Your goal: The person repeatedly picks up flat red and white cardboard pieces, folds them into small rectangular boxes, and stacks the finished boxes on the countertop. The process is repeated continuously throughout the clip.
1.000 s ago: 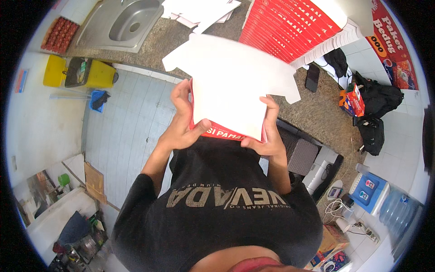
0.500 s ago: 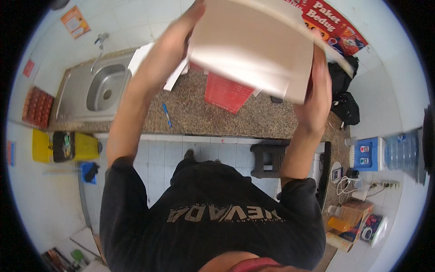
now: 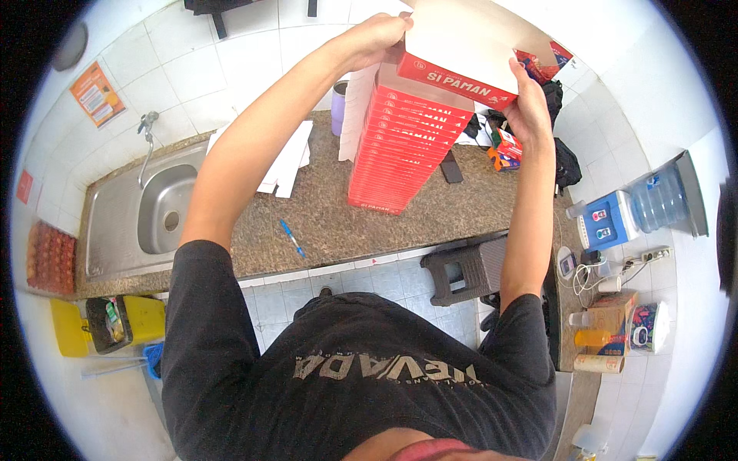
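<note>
Between both hands is a red and white cardboard box (image 3: 460,83), its red printed side facing me and its pale inside showing above. My left hand (image 3: 378,37) grips its left end, and my right hand (image 3: 530,107) has its fingers round the right end. Directly beneath is a tall stack of matching red boxes (image 3: 407,146) standing on the speckled counter (image 3: 323,223). The held box is at the top of that stack; I cannot tell whether it rests there. A pale cardboard flap (image 3: 358,107) sticks out on the stack's left.
White sheets (image 3: 290,157) and a blue pen (image 3: 292,238) lie left of the stack, near a steel sink (image 3: 165,211). A purple tumbler (image 3: 338,107) stands behind. On the right are a dark phone (image 3: 451,167), black bags (image 3: 567,165) and a water dispenser (image 3: 607,220). A dark stool (image 3: 461,270) stands below the counter.
The box has turned from its pale inside facing me to its red side showing, and is now over the stack. Both hands moved with it. The view has shifted, showing more of the stack.
</note>
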A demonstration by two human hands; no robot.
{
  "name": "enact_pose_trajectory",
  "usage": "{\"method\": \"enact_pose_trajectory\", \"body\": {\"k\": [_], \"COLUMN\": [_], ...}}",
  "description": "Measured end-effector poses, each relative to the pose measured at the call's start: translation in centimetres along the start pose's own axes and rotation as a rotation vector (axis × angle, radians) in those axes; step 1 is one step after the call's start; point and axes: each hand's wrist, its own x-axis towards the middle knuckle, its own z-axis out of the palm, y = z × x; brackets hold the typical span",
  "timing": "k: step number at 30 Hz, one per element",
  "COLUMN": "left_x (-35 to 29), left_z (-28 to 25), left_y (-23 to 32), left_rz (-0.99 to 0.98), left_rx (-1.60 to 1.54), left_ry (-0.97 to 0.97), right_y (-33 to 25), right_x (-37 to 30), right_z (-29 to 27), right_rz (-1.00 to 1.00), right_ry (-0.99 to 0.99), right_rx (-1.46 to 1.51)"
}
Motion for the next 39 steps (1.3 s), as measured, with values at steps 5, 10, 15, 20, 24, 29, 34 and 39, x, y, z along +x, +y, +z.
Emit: {"method": "enact_pose_trajectory", "body": {"k": [5,10,15,20,24,29,34,39], "left_x": [0.5,0.8,0.1,0.5,1.7,2.4,2.5,5.7], "left_z": [-1.3,-2.1,-2.7,-2.8,-3.2,-2.3,-2.3,-3.2], "left_y": [-2.7,-3.5,-2.0,-2.4,-3.3,-2.4,-2.2,-5.2], "left_rz": [-0.040,-0.110,-0.129,-0.175,-0.227,-0.256,-0.179,-0.175], "left_rx": [-0.109,-0.116,-0.004,-0.065,-0.057,0.135,0.350,0.387], "left_ry": [-0.043,-0.074,-0.156,-0.098,-0.126,-0.165,-0.199,-0.166], "right_y": [2.2,2.4,2.3,2.1,2.1,3.0,4.8,5.5], "right_x": [1.5,2.8,4.8,6.8,6.5,7.5,10.4,12.2], "right_z": [0.6,0.0,-2.1,-4.1,-2.8,-1.1,-1.9,-2.2], "right_rz": [0.011,0.087,0.155,0.278,0.322,0.272,0.260,0.226], "right_ry": [-0.057,-0.154,-0.325,-0.509,-0.354,-0.159,-0.150,-0.173], "right_rx": [-0.094,-0.154,-0.122,-0.079,-0.329,-0.821,-1.042,-1.251]}}
